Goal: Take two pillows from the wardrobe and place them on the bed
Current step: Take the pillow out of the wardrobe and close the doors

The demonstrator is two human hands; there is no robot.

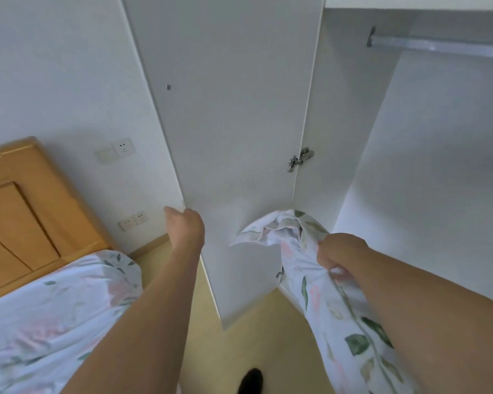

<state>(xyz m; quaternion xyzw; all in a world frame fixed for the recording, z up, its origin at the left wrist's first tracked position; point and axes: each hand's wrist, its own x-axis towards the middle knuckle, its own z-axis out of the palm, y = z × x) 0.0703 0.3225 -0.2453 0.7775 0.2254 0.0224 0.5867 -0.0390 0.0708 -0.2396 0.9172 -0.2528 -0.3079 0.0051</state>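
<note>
the right hand [335,253] is gripping a pillow [319,282] in a floral cover, with the fingers curled tight into a fist and bunching the cloth near the upper end. the pillow is hanging down beside the right forearm, in front of the open wardrobe [410,166] and above the floor, and it is not resting on anything. the left hand [184,227] is touching the free edge of the door [234,123]; the fingers are going behind the edge, so i cannot tell if they are spread or pressed together. the bed [54,308] is lying to the left, covered with the same floral cloth, near the wooden headboard [20,200]. the pillow is looking soft and light, because it is folding and sagging under one hand only. the cover is loose, so a grip on the cloth alone may be slipping while the filling is swinging. i think a better hold is a full handful at the middle or at one corner, with filling inside the grip. it is not fragile, so dropping it on the bed should be safe.
</note>
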